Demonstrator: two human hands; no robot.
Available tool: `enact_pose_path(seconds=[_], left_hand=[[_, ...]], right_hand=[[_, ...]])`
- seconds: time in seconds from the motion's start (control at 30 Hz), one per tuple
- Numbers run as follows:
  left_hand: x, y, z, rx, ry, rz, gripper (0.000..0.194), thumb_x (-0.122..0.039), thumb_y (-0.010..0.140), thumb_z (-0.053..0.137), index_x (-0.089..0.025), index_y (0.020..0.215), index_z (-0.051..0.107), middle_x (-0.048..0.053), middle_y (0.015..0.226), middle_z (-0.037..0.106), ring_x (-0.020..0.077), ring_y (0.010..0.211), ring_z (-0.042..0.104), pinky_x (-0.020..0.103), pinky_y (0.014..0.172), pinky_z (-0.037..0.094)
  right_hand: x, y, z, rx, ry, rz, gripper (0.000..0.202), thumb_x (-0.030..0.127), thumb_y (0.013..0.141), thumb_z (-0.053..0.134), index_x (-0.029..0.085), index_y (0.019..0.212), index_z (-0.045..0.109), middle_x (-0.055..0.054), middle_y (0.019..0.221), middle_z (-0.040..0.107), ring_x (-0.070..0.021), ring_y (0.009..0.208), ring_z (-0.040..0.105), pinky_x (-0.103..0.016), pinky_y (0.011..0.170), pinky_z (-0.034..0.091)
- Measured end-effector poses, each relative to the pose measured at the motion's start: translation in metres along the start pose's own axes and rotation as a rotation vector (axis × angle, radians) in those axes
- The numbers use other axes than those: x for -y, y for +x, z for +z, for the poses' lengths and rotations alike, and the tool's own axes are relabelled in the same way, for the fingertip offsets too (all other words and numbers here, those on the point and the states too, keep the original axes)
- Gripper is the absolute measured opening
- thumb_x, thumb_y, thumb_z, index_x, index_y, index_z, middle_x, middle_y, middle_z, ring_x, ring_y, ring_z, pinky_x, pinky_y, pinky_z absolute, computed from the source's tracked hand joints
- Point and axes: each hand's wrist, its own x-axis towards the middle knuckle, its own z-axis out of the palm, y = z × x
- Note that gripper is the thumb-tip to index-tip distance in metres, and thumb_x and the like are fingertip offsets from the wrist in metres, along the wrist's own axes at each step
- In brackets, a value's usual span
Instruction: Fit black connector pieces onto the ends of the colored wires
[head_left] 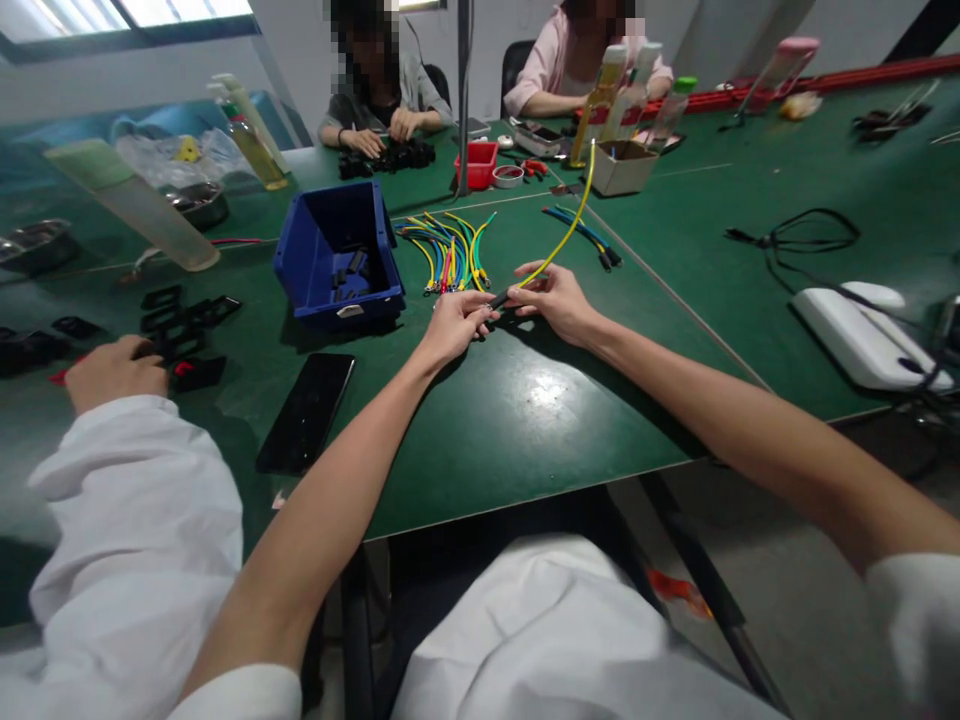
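Observation:
Above the green table, my left hand pinches the near-left end of a short black sleeve. From the sleeve's other end rises a yellow cable, which bends upward to a free tip. My right hand is closed on that cable close to the sleeve, its fingertips almost meeting my left ones. How far the cable reaches inside the sleeve is hidden. Just beyond my hands lies a bunch of coloured cables with metal ends. A smaller group of cables with black sleeves rests farther right.
Left of my hands stands a blue bin holding small black sleeves. A phone lies by my left forearm. A neighbour's hand touches black parts at left. Two people sit opposite. A white device with cords is at right.

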Motion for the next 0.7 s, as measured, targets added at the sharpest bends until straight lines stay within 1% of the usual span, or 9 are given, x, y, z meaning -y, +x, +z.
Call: enact_pose_path(seconds=[0.13,0.33,0.5,0.6,0.7], left_hand=[[-0.0002,-0.0013,-0.0009,0.0,0.024,0.015,0.025,-0.011,0.081,0.06,-0.011,0.105,0.067,0.006,0.082,0.072,0.0073,0.054,0.059,0.02,0.052,0.048],[-0.0017,-0.0018,-0.0006,-0.021,0.043,-0.029,0.024,-0.011,0.079,0.063,-0.011,0.103,0.066,0.007,0.082,0.072,0.0075,0.054,0.059,0.021,0.055,0.05],[-0.0067,-0.0023,0.0013,-0.029,0.073,-0.033,0.024,-0.017,0.075,0.066,-0.01,0.098,0.066,0.007,0.077,0.072,0.0092,0.053,0.06,0.021,0.053,0.049],[-0.0084,-0.0019,0.0015,-0.03,0.091,-0.021,0.026,-0.022,0.073,0.067,-0.01,0.095,0.066,0.007,0.076,0.072,0.0099,0.052,0.06,0.021,0.052,0.048],[-0.0092,-0.0015,0.0016,-0.032,0.103,-0.019,0.026,-0.024,0.071,0.067,-0.012,0.094,0.065,0.006,0.075,0.072,0.0102,0.052,0.061,0.021,0.052,0.048]], right_hand=[[-0.0008,0.0013,0.0009,0.006,0.014,-0.013,0.047,0.031,0.063,0.083,0.02,0.098,0.054,0.0,0.075,0.067,-0.0175,0.073,0.07,-0.026,0.06,0.058],[-0.0021,0.004,0.001,0.032,0.001,0.002,0.043,0.027,0.065,0.082,0.021,0.097,0.053,0.0,0.076,0.066,-0.0177,0.073,0.07,-0.027,0.061,0.059],[-0.0044,0.0042,-0.0018,0.059,0.002,-0.033,0.044,0.029,0.066,0.081,0.021,0.098,0.052,-0.001,0.076,0.066,-0.0178,0.073,0.07,-0.026,0.061,0.058],[-0.0052,0.0038,-0.0022,0.082,-0.015,-0.073,0.042,0.029,0.069,0.077,0.021,0.1,0.051,0.0,0.074,0.065,-0.0172,0.073,0.07,-0.025,0.06,0.058],[-0.0066,0.004,-0.001,0.081,-0.042,-0.1,0.039,0.028,0.073,0.074,0.022,0.102,0.049,0.001,0.074,0.064,-0.0157,0.069,0.069,-0.024,0.056,0.057]])
